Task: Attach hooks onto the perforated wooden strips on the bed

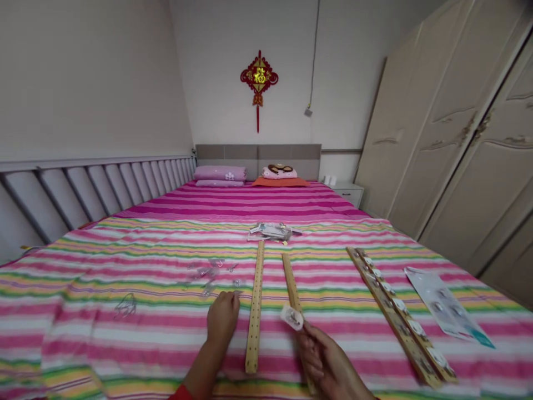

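My right hand [327,358] pinches a white adhesive hook [292,318] by its edge, the small metal hook facing up. Right behind it lies a wooden strip with holes [291,278], partly hidden by the hand. A second wooden strip [256,311] stretches along the bed between my two hands. My left hand [224,316] is closed, its fingers curled down beside a few small clear pieces [237,283]. Whatever those fingers hold is hidden. Just beyond are small clear bags of metal hooks [206,272].
Two wooden strips [387,311] at right lie together, one carrying several white hooks. Beside them sits a clear blister pack [447,305]. More packaging [272,230] lies farther back, and thin wire pieces [126,305] at left. A striped sheet [158,339] covers the bed.
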Action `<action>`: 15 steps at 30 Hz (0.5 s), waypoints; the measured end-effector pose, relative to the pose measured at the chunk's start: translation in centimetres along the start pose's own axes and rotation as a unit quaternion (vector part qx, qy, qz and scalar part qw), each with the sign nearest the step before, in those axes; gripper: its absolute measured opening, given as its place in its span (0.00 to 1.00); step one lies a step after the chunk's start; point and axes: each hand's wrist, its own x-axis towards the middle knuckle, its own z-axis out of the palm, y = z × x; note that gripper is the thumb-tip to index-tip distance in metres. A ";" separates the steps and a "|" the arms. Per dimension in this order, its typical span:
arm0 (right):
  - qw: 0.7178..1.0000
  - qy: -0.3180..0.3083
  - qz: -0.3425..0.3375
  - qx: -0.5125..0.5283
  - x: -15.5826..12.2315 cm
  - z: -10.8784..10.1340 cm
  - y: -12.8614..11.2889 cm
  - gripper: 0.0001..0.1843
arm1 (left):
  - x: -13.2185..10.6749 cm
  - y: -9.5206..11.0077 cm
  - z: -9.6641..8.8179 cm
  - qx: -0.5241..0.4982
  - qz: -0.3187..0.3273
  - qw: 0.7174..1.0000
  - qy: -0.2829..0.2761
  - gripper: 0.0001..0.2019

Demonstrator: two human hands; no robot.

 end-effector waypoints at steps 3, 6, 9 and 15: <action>0.998 0.021 -0.040 -0.053 -0.8 -0.4 0.8 0.21 | 0.2 0.5 -0.5 -0.018 -0.019 0.999 -0.037 0.14; 0.981 0.067 -0.121 -0.139 -1.5 -0.5 1.3 0.23 | 0.3 0.7 -0.5 -0.045 -0.033 0.997 -0.059 0.10; 0.948 0.123 -0.198 -0.216 -2.2 -0.7 1.4 0.23 | 0.1 0.5 -0.3 -0.051 -0.017 0.998 -0.045 0.04; 0.750 0.158 -0.371 -0.525 -4.2 -1.6 0.7 0.16 | -1.8 1.6 -1.1 -0.113 -0.039 0.993 0.000 0.13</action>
